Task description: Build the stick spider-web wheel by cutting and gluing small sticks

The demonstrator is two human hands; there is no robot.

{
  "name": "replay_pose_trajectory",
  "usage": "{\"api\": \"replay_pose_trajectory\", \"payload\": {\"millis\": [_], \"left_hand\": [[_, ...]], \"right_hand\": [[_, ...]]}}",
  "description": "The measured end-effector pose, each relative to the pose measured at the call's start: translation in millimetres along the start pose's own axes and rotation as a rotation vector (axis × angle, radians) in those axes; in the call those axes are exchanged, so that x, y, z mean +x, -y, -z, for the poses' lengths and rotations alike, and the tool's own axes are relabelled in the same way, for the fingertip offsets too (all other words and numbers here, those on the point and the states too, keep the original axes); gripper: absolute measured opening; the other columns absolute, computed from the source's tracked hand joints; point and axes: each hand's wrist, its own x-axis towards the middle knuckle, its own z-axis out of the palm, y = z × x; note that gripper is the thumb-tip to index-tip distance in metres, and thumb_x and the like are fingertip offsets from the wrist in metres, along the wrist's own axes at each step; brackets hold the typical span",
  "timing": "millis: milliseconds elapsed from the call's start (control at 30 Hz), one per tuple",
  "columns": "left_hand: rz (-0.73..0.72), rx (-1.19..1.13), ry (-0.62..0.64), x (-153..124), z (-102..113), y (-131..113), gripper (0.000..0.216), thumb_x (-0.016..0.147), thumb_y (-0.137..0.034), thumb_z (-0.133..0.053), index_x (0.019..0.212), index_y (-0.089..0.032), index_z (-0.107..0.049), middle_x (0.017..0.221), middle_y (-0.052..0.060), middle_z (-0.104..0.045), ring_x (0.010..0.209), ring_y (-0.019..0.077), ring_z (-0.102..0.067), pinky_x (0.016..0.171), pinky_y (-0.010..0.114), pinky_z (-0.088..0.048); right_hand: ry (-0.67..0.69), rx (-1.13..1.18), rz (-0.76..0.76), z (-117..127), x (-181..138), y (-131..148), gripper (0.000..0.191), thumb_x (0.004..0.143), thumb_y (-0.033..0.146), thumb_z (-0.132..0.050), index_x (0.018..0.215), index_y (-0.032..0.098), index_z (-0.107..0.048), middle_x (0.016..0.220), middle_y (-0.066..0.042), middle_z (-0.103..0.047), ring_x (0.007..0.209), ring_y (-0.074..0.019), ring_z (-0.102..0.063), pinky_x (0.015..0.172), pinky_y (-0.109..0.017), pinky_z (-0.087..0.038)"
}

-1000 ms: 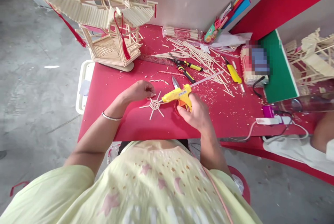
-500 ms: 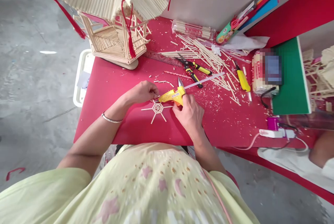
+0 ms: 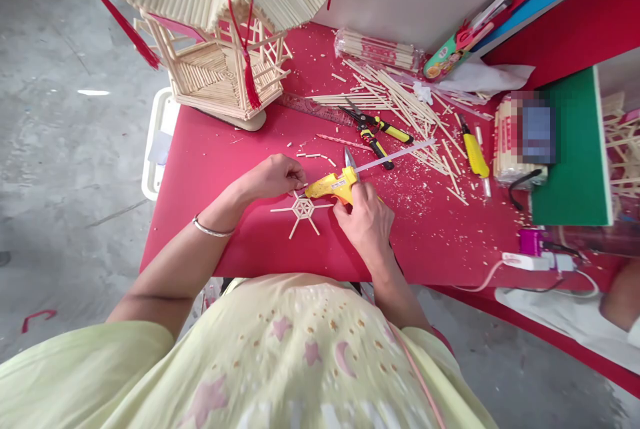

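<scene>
- Fingers (image 3: 296,174) of the left hand (image 3: 274,175) are pressed together; anything pinched cannot be told.
- Glue gun (image 3: 331,185) is gripped by the right hand (image 3: 367,215), nozzle aimed leftward.
- Stick star (image 3: 303,208) is laid just bodyward of the left fingertips.
</scene>
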Motion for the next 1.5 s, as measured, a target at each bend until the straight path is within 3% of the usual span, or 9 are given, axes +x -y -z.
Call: {"api": "replay_pose_trajectory", "payload": {"millis": [633,1233,1500], "left_hand": [[-0.007,-0.015,-0.003,0.1,-0.1,0.0,0.018,0.07,-0.021,-0.059,0.078,-0.016,-0.074,0.068,0.002,-0.074,0.064,0.0164,-0.069,0.058,0.022,-0.05],[-0.003,0.037,-0.029,-0.9,-1.5,-0.9,0.02,0.07,-0.021,-0.06,0.081,-0.016,-0.076,0.071,0.002,-0.075,0.069,0.017,-0.069,0.059,0.021,-0.049],[0.011,0.018,-0.027,-0.3,-2.1,-0.6,0.019,0.07,-0.02,-0.06,0.08,-0.016,-0.075,0.069,0.002,-0.074,0.065,0.017,-0.069,0.059,0.023,-0.05]], "right_hand": [[0.007,0.006,-0.003,-0.5,-1.1,0.2,0.022,0.094,0.031,-0.053,0.109,0.018,-0.06,0.101,-0.008,-0.065,0.079,-0.0205,-0.061,0.062,-0.033,-0.03],[-0.01,-0.036,-0.081,5.2,-10.5,-11.5,0.022,0.093,0.033,-0.054,0.107,0.018,-0.061,0.096,-0.008,-0.063,0.073,-0.0178,-0.056,0.058,-0.033,-0.019],[0.003,-0.022,-0.072,5.5,-10.8,-11.2,0.022,0.093,0.034,-0.056,0.107,0.019,-0.062,0.096,-0.007,-0.064,0.075,-0.0186,-0.058,0.058,-0.032,-0.022]]}}
